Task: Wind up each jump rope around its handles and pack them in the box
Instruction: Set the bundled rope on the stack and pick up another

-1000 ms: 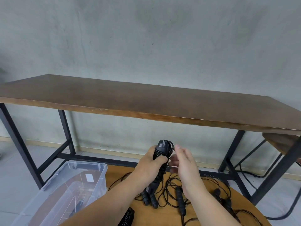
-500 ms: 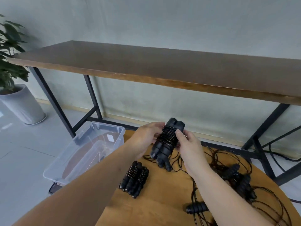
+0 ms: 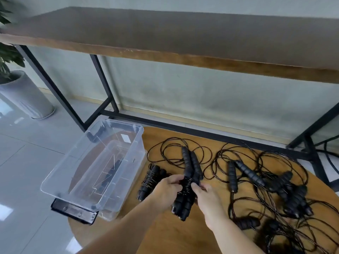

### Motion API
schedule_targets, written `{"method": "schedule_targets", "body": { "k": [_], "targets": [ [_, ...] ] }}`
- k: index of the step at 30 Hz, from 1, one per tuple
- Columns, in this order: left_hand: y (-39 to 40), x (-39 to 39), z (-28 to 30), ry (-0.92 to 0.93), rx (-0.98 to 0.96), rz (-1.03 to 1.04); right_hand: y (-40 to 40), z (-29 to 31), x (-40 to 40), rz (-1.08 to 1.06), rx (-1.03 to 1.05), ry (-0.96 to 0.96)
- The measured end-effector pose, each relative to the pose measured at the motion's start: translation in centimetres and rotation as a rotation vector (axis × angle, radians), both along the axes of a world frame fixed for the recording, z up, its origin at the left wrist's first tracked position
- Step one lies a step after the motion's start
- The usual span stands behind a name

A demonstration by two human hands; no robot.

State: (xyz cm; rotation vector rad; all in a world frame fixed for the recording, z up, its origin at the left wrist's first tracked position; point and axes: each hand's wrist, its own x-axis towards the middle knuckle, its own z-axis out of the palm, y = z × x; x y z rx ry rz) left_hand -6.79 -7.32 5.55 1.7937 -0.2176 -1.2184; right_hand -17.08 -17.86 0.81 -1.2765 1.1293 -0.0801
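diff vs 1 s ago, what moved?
The wound rope bundle came down from chest height toward the round table, winding finished. Left hand and right hand both hold it now; earlier the right was feeding cord. Unchanged: the other wound bundle beside the clear box, loose ropes at right.

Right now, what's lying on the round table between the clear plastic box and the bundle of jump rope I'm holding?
In the head view, one already wound jump rope lies on the wooden table between the clear box and the held bundle.
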Motion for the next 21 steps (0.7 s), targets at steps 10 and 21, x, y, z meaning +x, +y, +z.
{"method": "schedule_targets", "body": {
  "k": [10,21],
  "targets": [
    [-0.9,1.4,-8.8,-0.038,0.198,-0.074,0.6,-9.0,2.7,0.051,0.035,0.133],
    [-0.8,1.5,-11.2,-0.249,0.28,-0.264,0.9,-11.5,4.1,0.132,-0.008,0.277]
  ]
}}
